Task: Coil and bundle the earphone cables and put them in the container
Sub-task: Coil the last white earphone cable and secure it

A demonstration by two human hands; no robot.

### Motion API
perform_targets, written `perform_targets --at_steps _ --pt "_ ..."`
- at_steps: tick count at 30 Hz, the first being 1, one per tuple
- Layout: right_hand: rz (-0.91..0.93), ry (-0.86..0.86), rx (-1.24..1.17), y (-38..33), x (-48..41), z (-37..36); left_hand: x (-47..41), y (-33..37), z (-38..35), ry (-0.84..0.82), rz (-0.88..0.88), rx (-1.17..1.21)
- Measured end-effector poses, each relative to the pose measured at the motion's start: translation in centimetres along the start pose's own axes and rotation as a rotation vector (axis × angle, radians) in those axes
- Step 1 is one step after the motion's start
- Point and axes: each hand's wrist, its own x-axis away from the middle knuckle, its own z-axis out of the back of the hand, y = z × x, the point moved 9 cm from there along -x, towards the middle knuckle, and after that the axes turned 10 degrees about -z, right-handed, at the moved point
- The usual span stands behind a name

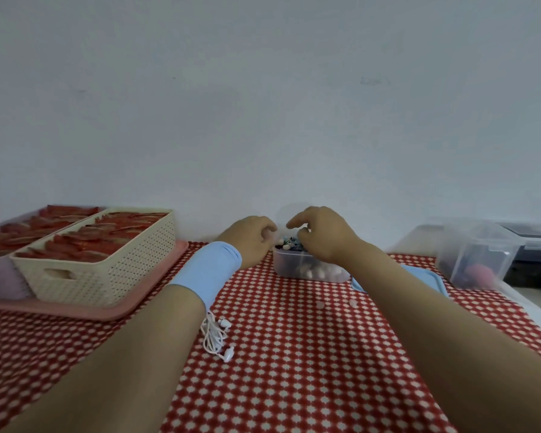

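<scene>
A coiled white earphone cable (216, 336) lies on the red-and-white checked cloth (294, 354), partly under my left forearm. Farther back stands a small clear container (294, 267) holding dark, blue and pale small items. My left hand (251, 237), with a light blue band on the wrist, has curled fingers at the container's left rim. My right hand (320, 234) hovers over the container's top with its fingers bent down towards the contents. Whether either hand holds anything is hidden by the fingers.
A cream woven basket (107, 276) of red items sits on a pink tray (113, 310) at the left, beside a lilac basket (0, 276). A light blue lid (425, 276) and a clear plastic box (478, 254) are at the right. Two small pale bits (320, 304) lie on the cloth.
</scene>
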Motion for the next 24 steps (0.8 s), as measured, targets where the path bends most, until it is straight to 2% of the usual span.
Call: perform_targets --at_steps 4,8,12,15,19,24 --pt "0.049 -0.229 -0.100 -4.9 3.5 -3.3 4.6 -2.5 0.7 -0.077 0.119 -0.025" --pt "0.121 -0.404 -0.058 -8.4 6.7 -7.5 9.0 -4.7 1.4 -0.085 0.179 -0.013" --pt "0.115 -0.539 0.013 -9.6 8.4 -10.8 12.8 -6.2 0.6 -0.220 0.244 0.025" --pt "0.080 -0.503 -0.028 -9.5 8.8 -11.5 14.4 -6.5 -0.1 -0.283 0.260 0.045" --pt "-0.007 -0.417 -0.196 -8.4 8.9 -10.0 15.0 -6.3 -0.4 -0.271 0.241 0.146" --pt "-0.101 -0.337 -0.420 -5.0 8.6 -6.6 13.9 -5.3 -0.6 -0.114 0.233 0.360"
